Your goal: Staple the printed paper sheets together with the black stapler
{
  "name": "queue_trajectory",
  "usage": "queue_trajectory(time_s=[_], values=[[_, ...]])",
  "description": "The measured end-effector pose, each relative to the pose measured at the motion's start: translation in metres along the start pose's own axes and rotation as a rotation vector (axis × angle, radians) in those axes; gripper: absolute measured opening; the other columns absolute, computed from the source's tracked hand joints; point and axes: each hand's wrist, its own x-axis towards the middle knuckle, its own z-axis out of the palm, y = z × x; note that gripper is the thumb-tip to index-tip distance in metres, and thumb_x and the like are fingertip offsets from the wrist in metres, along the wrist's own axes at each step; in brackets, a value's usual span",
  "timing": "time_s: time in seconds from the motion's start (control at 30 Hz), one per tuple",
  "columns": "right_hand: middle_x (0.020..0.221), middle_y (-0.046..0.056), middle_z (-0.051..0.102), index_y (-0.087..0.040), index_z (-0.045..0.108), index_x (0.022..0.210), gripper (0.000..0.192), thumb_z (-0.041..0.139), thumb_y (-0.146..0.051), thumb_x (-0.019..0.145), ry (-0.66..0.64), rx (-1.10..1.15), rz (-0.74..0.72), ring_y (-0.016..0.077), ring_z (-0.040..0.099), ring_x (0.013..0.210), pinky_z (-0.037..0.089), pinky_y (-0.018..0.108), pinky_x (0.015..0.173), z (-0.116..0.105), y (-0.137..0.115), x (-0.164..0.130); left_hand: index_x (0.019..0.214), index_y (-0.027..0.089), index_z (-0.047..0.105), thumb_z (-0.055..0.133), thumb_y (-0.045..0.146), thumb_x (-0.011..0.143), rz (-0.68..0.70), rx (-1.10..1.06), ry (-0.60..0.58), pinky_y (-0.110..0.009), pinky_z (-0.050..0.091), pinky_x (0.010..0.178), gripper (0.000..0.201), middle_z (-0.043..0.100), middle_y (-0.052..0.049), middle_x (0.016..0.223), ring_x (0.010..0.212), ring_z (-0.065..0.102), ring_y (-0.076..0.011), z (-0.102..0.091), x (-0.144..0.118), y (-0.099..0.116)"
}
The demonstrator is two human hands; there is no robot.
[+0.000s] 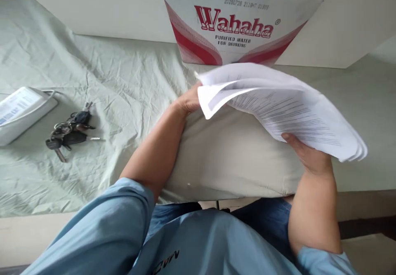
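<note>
A thick stack of printed white paper sheets (278, 106) hovers above a beige pillow (229, 155) lying on the bed. My right hand (309, 155) grips the stack's near edge, thumb on top. At the stack's far left corner, my left hand (188, 99) holds the sheets, its fingers mostly hidden behind the curling paper. The top sheets bend upward at the left. Both forearms reach out of light blue sleeves.
A Wahaha purified-water carton (238, 19) stands against the wall right behind the papers. A bunch of keys (69, 128) lies on the wrinkled pale green sheet (123, 85) at left. Further left sits a white flat device (21, 112). The bed edge runs along the bottom.
</note>
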Motion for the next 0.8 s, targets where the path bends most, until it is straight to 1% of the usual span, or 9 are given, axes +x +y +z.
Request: queue_trajectory(time_s=[0.07,0.17,0.27,0.33,0.47,0.57,0.67,0.7,0.8], values=[[0.132,0.005,0.085,-0.036,0.084,0.122,0.053,0.106,-0.056,0.078,-0.043,0.025,-0.038,0.0374,0.070,0.150,0.060,0.062,0.131,0.003,0.005,0.001,0.104,0.019,0.085,0.106,0.054,0.063,0.012,-0.023,0.001,-0.065,0.056,0.126,0.058,0.085,-0.014,0.111,0.134,0.074,-0.0459,0.000,0.002,-0.005],[0.141,0.006,0.082,-0.034,0.082,0.131,0.061,0.102,-0.063,0.081,-0.043,0.009,-0.047,0.0367,0.064,0.158,0.051,0.064,0.139,0.009,0.012,0.001,0.113,0.018,0.084,0.109,0.049,0.060,-0.024,-0.003,-0.001,-0.064,0.057,0.126,0.066,0.084,-0.012,0.110,0.135,0.075,-0.0466,0.002,0.005,-0.013],[0.147,0.008,0.080,-0.032,0.083,0.132,0.059,0.097,-0.067,0.086,-0.003,-0.058,-0.060,0.0362,0.060,0.162,0.042,0.063,0.145,0.012,0.015,-0.001,0.117,0.019,0.083,0.106,0.054,0.068,-0.045,-0.016,0.016,-0.064,0.058,0.126,0.064,0.085,-0.014,0.116,0.136,0.076,-0.0463,0.006,0.006,-0.015],[0.147,0.009,0.080,-0.031,0.083,0.132,0.056,0.092,-0.068,0.091,0.011,-0.075,-0.100,0.0359,0.063,0.160,0.041,0.063,0.145,0.013,0.014,-0.002,0.118,0.019,0.083,0.104,0.060,0.073,-0.010,-0.054,0.035,-0.063,0.059,0.124,0.064,0.086,-0.015,0.121,0.135,0.077,-0.0453,0.006,0.006,-0.015],[0.142,0.010,0.083,-0.030,0.085,0.126,0.054,0.095,-0.067,0.089,-0.106,-0.138,-0.117,0.0363,0.067,0.156,0.038,0.062,0.147,0.014,0.013,-0.001,0.118,0.019,0.084,0.106,0.063,0.068,0.003,0.010,0.032,-0.059,0.060,0.124,0.070,0.087,-0.015,0.123,0.131,0.078,-0.0432,0.005,0.006,-0.016],[0.143,0.010,0.083,-0.030,0.086,0.127,0.051,0.092,-0.065,0.092,-0.113,-0.114,-0.055,0.0355,0.065,0.159,0.035,0.060,0.148,0.015,0.016,-0.003,0.114,0.020,0.085,0.097,0.075,0.078,-0.027,0.029,0.043,-0.056,0.061,0.124,0.067,0.088,-0.013,0.117,0.129,0.079,-0.0407,0.007,0.008,-0.015],[0.143,0.008,0.083,-0.031,0.083,0.135,0.054,0.093,-0.063,0.093,-0.077,0.028,0.028,0.0342,0.065,0.160,0.040,0.060,0.146,0.016,0.021,-0.008,0.104,0.021,0.084,0.082,0.086,0.091,-0.007,-0.044,0.072,-0.052,0.067,0.115,0.067,0.087,-0.012,0.105,0.121,0.082,-0.0376,0.011,0.009,-0.017],[0.143,0.006,0.084,-0.031,0.083,0.135,0.054,0.094,-0.062,0.092,-0.100,0.071,0.068,0.0339,0.065,0.159,0.041,0.060,0.146,0.015,0.023,-0.010,0.102,0.021,0.083,0.079,0.087,0.093,0.002,-0.066,0.083,-0.050,0.069,0.110,0.066,0.086,-0.011,0.100,0.116,0.083,-0.0365,0.011,0.010,-0.019],[0.140,0.004,0.085,-0.033,0.085,0.128,0.050,0.098,-0.061,0.088,-0.259,0.135,0.247,0.0327,0.069,0.155,0.041,0.057,0.146,0.008,0.024,-0.014,0.097,0.022,0.078,0.081,0.083,0.095,0.017,-0.095,0.154,-0.044,0.073,0.092,0.061,0.080,-0.008,0.087,0.103,0.084,-0.0332,0.011,0.012,-0.025]])
